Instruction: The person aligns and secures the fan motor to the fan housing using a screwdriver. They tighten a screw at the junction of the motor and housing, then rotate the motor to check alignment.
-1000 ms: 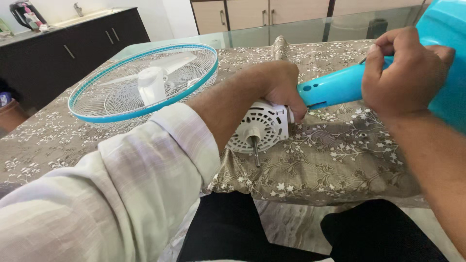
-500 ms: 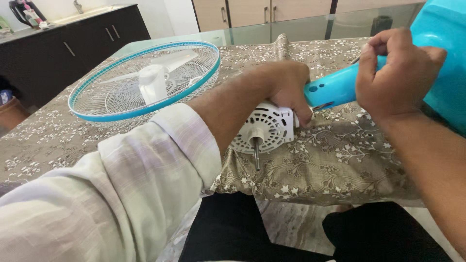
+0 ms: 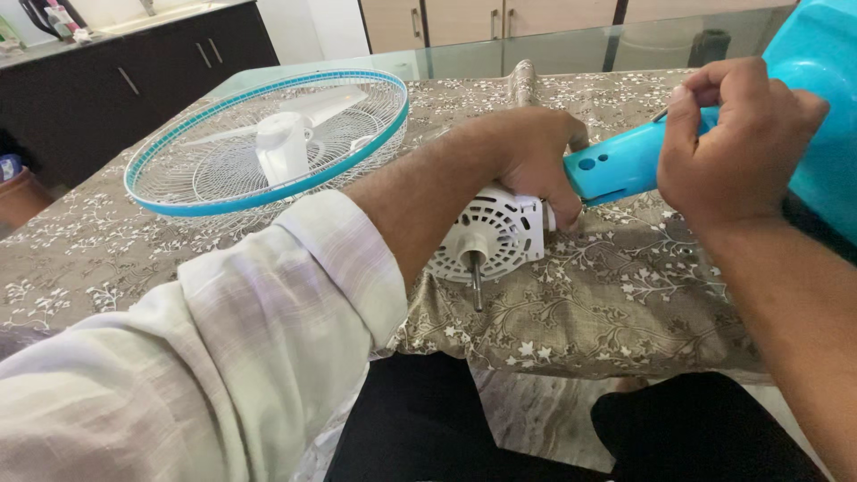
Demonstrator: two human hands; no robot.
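The left hand (image 3: 527, 161) is closing around the white motor housing (image 3: 491, 236) of a dismantled fan, pinning it where it meets the turquoise neck (image 3: 625, 161). The housing is lying on its side at the near edge of the desk (image 3: 625, 295), its bare metal shaft (image 3: 476, 281) pointing toward the person. The right hand (image 3: 736, 143) is curling shut over the neck, pinching a thin dark tool (a small screwdriver, most likely, though only its tip is showing) (image 3: 661, 113).

To do this step well, the left hand should be bearing the housing down firmly so that it is not rolling on the floral tablecloth (image 3: 571, 321), while the right is keeping the tool square to the joint and turning without slipping. Any loosened small part is best caught over the cloth, not over the edge.

The turquoise base (image 3: 821, 116) is rising at the far right. The round fan guard (image 3: 268, 187), white wire with a turquoise rim and white blades inside it, is lying flat to the left, well apart from both hands. As for packages, a few small items are standing on the dark counter (image 3: 116, 27) at the top left, too blurred to tell their kind; no labels or signs are showing clearly.
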